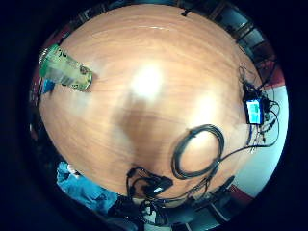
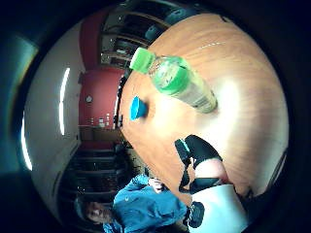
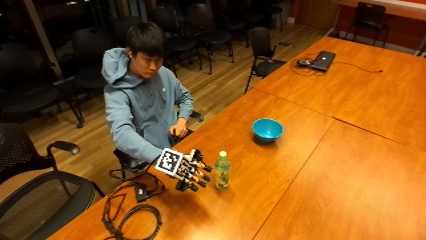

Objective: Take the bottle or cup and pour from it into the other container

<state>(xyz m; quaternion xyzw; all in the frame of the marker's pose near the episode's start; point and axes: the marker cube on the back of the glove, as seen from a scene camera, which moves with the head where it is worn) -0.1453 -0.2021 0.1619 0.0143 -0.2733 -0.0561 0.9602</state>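
Person seated at long wooden table (image 3: 299, 165). Black-gloved right hand (image 3: 192, 172) raised just beside clear plastic bottle with green cap and green label (image 3: 222, 171), fingers spread, holding nothing, not touching bottle. Bottle stands upright on table. Round blue bowl (image 3: 267, 129) well apart, farther along table.
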